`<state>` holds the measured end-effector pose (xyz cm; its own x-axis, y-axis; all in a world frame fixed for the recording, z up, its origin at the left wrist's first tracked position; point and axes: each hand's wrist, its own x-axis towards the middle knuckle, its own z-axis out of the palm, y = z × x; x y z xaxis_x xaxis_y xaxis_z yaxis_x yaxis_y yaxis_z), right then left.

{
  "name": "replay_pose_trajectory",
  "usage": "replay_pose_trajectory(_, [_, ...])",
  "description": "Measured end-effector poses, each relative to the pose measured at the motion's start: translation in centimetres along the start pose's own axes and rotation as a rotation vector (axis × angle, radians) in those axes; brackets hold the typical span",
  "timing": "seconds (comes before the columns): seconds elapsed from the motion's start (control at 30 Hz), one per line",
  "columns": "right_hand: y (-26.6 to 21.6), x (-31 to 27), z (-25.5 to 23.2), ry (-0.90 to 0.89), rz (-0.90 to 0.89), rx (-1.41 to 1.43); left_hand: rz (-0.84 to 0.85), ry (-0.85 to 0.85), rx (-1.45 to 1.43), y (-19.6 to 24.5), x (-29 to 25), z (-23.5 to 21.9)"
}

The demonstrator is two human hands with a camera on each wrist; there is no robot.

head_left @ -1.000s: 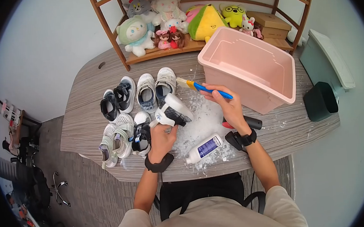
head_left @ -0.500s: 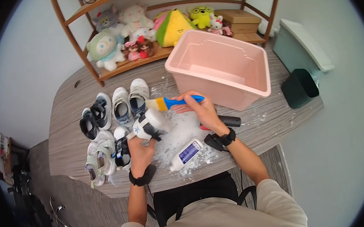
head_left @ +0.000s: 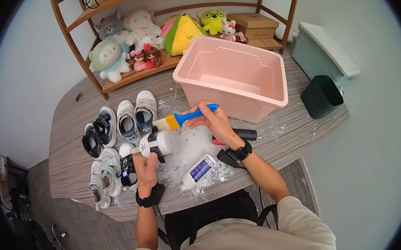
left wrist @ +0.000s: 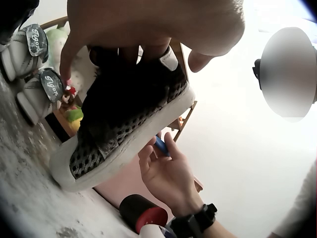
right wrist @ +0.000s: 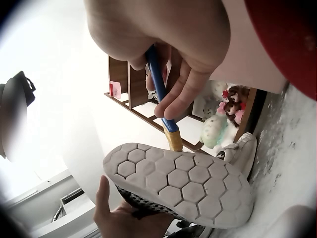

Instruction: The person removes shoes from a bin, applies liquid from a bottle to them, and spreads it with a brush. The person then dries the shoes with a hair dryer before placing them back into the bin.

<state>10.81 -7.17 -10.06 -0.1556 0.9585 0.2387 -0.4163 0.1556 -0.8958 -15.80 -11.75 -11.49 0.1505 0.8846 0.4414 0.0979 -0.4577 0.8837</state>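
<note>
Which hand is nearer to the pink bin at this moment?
Right. The right hand, gripping a brush, is just in front of the pink bin; the left hand, holding a shoe, is farther off, beside the other shoes.

The left forearm [head_left: 146, 226] crosses the near edge of the bench [head_left: 299, 134] nearly straight, the right forearm [head_left: 265, 175] at an inward slant. The left grip [head_left: 145, 173], fingers bent and thumb straight, is above the bench; the right grip [head_left: 216, 124], thumb and fingers drawn into a pinch, is farther from that edge.
</note>
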Motion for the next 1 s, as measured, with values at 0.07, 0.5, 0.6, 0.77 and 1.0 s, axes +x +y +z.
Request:
replay_pose_trajectory(0.07, [0.1,0.0,-0.2,0.020,0.001,-0.026,0.001,0.098,0.014,0.4,0.0,0.9])
replay_pose_trajectory(0.5, [0.6,0.3,-0.2,0.128,0.093,-0.262,-0.110,-0.012,-0.173,1.5,0.6,0.5])
replay_pose_trajectory(0.6, [0.9,0.1,0.4,0.156,0.003,-0.319,-0.117,-0.092,-0.031,1.9,0.9,0.8])
replay_pose_trajectory(0.77, [0.3,-0.1,0.3,0.157,-0.010,-0.235,-0.138,-0.205,0.021,1.9,0.8,0.5])
replay_pose_trajectory(1.0, [-0.4,0.0,-0.5,0.131,0.058,-0.016,-0.126,-0.135,-0.025,2.1,0.7,0.3])
